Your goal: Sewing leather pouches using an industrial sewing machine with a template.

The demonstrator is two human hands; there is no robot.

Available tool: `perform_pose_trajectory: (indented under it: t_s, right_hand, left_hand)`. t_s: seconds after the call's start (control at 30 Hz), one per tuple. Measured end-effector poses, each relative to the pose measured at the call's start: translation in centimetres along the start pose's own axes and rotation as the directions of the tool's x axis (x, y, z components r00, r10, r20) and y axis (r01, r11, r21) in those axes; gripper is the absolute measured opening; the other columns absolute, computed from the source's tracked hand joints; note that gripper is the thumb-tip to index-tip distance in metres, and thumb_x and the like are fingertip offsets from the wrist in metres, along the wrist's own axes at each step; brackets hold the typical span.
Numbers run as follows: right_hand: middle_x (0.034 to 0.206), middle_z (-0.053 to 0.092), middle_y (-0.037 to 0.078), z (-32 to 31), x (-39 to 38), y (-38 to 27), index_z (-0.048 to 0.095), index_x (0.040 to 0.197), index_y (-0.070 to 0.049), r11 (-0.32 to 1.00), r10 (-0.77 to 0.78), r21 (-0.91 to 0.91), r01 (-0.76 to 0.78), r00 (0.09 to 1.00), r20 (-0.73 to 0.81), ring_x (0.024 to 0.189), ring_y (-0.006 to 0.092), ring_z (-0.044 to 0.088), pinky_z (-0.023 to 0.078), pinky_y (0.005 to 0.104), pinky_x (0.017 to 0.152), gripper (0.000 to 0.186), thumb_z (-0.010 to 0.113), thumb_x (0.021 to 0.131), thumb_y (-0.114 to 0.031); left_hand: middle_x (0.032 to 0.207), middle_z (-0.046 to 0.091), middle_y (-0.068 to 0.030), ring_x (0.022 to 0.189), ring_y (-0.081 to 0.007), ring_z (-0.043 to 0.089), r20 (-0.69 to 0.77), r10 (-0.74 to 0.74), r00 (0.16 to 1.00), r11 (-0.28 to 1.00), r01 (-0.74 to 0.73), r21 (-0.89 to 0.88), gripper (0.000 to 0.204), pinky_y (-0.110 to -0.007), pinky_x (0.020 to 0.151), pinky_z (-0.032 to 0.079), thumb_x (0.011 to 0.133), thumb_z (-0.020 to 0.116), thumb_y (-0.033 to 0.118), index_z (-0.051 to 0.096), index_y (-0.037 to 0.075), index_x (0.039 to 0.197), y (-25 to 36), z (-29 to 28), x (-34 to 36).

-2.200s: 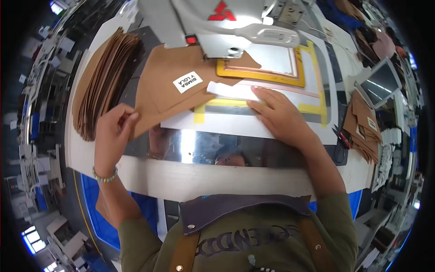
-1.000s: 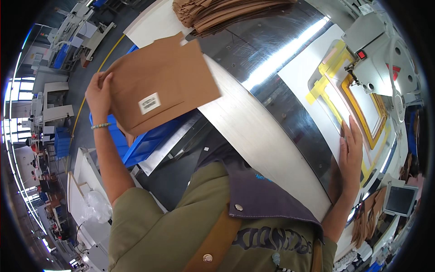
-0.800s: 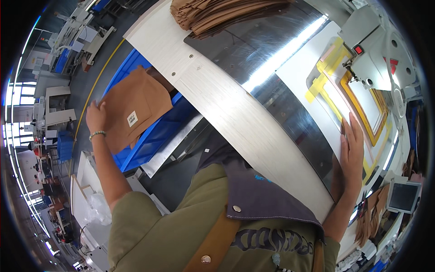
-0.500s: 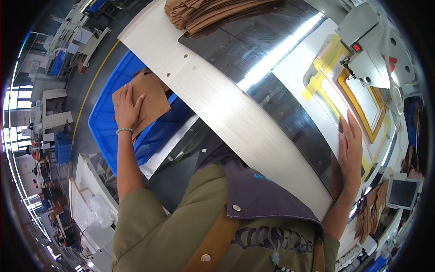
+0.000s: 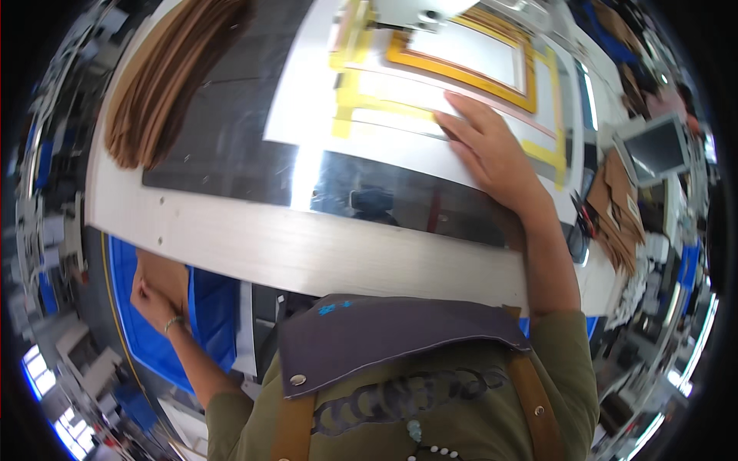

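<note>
Low at the left, my left hand [image 5: 155, 306] is inside a blue bin [image 5: 215, 323], its curled fingers closed at the edge of a brown flat piece [image 5: 165, 273]. My right hand [image 5: 484, 150] lies open on a white board [image 5: 296, 115] with yellow tape [image 5: 342, 115], fingertips beside a pink strip and just below an orange rectangular frame [image 5: 461, 73]. The machine head [image 5: 419, 11] hangs over the frame at the top, mostly cut off.
A fanned stack of brown pieces [image 5: 165, 84] lies at the table's left, beside a dark glossy plate [image 5: 215, 154]. At the right are red-handled scissors [image 5: 584, 215], more brown pieces [image 5: 615, 223] and a small screen [image 5: 649, 150]. The pale table edge [image 5: 307, 253] runs across below.
The brown piece from the table was carried left into the blue bin. My left hand's spread fingers have curled. The view has swung back toward the machine; my right hand stays on the board.
</note>
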State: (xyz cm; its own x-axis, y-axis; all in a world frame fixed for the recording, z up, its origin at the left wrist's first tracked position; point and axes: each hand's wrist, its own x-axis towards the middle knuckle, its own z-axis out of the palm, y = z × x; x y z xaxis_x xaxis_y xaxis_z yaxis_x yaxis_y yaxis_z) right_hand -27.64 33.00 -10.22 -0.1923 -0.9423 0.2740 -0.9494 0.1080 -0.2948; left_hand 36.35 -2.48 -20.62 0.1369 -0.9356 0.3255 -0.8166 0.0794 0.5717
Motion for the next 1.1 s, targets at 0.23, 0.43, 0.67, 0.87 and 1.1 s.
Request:
perform_pose_trajectory:
  t_s: [0.23,0.43,0.67,0.87,1.1]
  right_hand:
    - [0.16,0.053,0.017,0.2,-0.7,0.1,0.064,0.147,-0.011,0.998,0.016,0.055,-0.015,1.0,-0.022,0.148,0.0377,0.048,0.038,0.0476,0.124,0.04,0.059,0.107,-0.016]
    - [0.159,0.055,0.016,1.1,0.6,0.6,0.058,0.153,-0.009,0.991,-0.037,0.123,0.049,0.995,-0.095,0.147,0.0361,0.05,0.039,0.0468,0.124,0.048,0.063,0.106,-0.016]
    - [0.154,0.061,0.013,-0.2,-0.9,1.2,0.056,0.156,-0.01,0.989,0.097,0.116,-0.093,0.995,-0.026,0.145,0.0329,0.054,0.042,0.0454,0.123,0.054,0.066,0.103,-0.014]
    - [0.152,0.062,0.017,-6.2,-2.2,1.3,0.056,0.153,-0.007,0.988,0.156,0.024,-0.154,0.964,-0.216,0.14,0.0367,0.057,0.044,0.0461,0.12,0.05,0.065,0.105,-0.018]
    - [0.171,0.033,0.028,-4.2,-7.6,-0.6,0.026,0.17,-0.005,0.898,0.441,0.1,-0.429,0.882,-0.168,0.151,0.0477,0.043,0.037,0.0524,0.124,0.076,0.061,0.11,-0.035]
  left_hand:
    - [0.123,0.078,-0.023,0.11,-0.0312,0.075,-0.383,-0.334,0.861,0.937,0.257,-0.238,0.041,-0.041,0.098,0.058,0.102,0.064,0.025,0.075,-0.007,0.125,-3.7,0.5,9.8]
    - [0.128,0.071,-0.0231,0.125,-0.0349,0.064,-0.382,0.014,0.924,0.934,0.124,0.335,0.04,-0.047,0.104,0.053,0.096,0.079,0.029,0.075,-0.001,0.122,-4.7,-0.1,11.2]
    - [0.141,0.067,-0.0194,0.126,-0.0293,0.065,-0.362,0.482,0.798,0.757,-0.587,-0.287,0.031,-0.036,0.104,0.055,0.106,0.067,0.013,0.068,-0.005,0.131,26.5,5.8,2.7]
    - [0.146,0.068,-0.0118,0.133,-0.0255,0.064,0.275,0.926,0.258,0.376,-0.679,-0.63,0.041,-0.037,0.111,0.051,0.103,0.068,0.007,0.067,0.001,0.143,40.9,10.8,-8.3]
    - [0.129,0.071,-0.0128,0.114,-0.0241,0.066,0.214,0.976,0.044,0.18,-0.713,-0.677,0.048,-0.034,0.096,0.055,0.09,0.084,0.007,0.069,0.0,0.135,45.0,15.3,-11.1]
